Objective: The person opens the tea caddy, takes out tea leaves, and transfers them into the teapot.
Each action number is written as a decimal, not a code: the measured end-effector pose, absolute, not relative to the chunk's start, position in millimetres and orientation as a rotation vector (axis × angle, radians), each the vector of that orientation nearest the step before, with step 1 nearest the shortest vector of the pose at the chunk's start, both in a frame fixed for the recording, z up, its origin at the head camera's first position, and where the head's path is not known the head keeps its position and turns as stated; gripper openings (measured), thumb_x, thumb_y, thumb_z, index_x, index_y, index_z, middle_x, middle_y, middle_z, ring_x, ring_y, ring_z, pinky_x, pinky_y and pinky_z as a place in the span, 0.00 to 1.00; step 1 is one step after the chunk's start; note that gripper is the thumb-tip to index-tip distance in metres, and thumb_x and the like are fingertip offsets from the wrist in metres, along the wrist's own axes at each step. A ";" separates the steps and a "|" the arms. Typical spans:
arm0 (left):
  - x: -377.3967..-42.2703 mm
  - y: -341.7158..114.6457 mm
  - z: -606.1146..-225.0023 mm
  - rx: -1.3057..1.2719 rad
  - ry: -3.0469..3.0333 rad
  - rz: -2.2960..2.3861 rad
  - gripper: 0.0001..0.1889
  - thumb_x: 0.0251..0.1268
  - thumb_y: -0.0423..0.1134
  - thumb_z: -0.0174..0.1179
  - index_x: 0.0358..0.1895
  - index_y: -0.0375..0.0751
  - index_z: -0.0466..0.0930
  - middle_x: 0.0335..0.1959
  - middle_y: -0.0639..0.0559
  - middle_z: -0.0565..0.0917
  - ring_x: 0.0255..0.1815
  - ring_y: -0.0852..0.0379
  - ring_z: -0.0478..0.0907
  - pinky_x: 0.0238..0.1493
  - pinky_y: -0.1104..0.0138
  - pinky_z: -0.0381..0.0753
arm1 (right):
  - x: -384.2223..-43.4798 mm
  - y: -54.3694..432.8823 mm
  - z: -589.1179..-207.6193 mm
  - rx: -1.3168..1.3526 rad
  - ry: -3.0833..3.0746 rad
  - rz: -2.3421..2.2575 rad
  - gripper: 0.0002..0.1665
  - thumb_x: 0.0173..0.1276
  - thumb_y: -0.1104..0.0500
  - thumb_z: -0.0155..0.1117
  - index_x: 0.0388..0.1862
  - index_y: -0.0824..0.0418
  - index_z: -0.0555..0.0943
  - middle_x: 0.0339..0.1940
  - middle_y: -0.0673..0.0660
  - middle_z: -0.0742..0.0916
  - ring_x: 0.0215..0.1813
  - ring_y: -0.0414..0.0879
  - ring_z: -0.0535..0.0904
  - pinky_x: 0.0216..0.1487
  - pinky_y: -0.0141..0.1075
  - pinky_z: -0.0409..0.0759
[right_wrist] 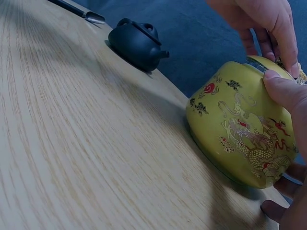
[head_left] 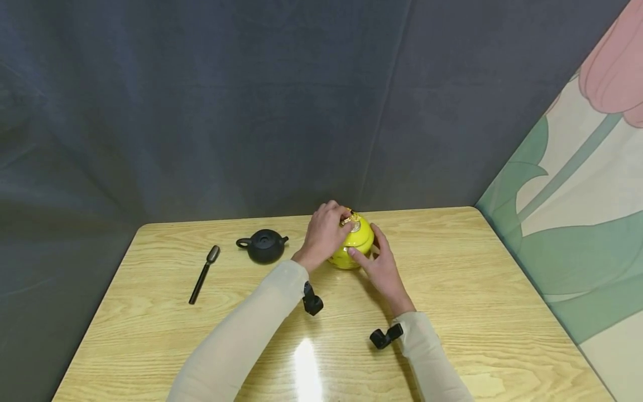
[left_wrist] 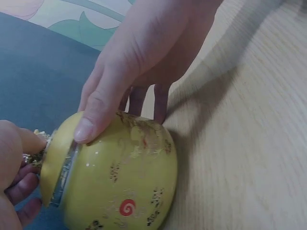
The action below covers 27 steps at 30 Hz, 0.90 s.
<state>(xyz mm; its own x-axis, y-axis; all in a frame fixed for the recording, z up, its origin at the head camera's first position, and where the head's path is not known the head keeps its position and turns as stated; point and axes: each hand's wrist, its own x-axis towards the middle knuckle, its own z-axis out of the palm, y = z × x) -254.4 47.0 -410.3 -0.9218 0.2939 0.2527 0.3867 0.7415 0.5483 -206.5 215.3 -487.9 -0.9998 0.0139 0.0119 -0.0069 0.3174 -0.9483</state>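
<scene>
A round yellow jar [right_wrist: 235, 124] with a dragon pattern stands on the wooden table in front of me. Its yellow lid [left_wrist: 55, 163] sits tilted at the mouth, and a gap shows along one side. My left hand [head_left: 325, 231] pinches the gold knob [right_wrist: 302, 76] on top of that lid. From the other side, my right hand [head_left: 383, 271] grips the jar, its thumb [left_wrist: 86, 128] up at the rim beside the lid's edge. In the left wrist view more of the right hand's fingers show behind the jar.
Left of the jar is a small black teapot [head_left: 266, 247], its spout toward my left hand. Farther left lies a dark-handled spoon-like scoop [head_left: 205, 273]. A dark curtain [head_left: 261, 111] hangs at the table's back edge, and a flower-patterned cloth [head_left: 593, 234] borders the right side.
</scene>
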 end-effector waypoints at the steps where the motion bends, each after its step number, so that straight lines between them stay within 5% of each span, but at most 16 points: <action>1: -254.1 47.3 -411.3 -0.543 -2.784 -0.941 0.14 0.79 0.45 0.65 0.56 0.41 0.88 0.49 0.49 0.83 0.51 0.51 0.78 0.56 0.57 0.81 | -206.5 215.1 -488.2 -0.008 -2.533 1.824 0.57 0.75 0.45 0.72 0.90 0.54 0.48 0.87 0.63 0.63 0.86 0.59 0.60 0.85 0.61 0.62; 27: -248.0 43.9 -418.6 -0.514 -2.730 -0.922 0.16 0.80 0.47 0.63 0.58 0.40 0.87 0.49 0.50 0.81 0.50 0.53 0.76 0.53 0.59 0.83 | -207.7 214.5 -488.5 0.007 -2.507 1.841 0.58 0.74 0.47 0.74 0.90 0.54 0.49 0.88 0.63 0.62 0.86 0.60 0.60 0.84 0.62 0.61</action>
<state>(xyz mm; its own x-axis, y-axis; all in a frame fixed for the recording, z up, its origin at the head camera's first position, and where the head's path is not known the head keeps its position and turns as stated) -248.0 43.9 -418.6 -0.9163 0.2568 0.3075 0.3906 0.7428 0.5438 -207.7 214.5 -488.5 -0.9995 0.0144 0.0275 -0.0219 0.2994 -0.9539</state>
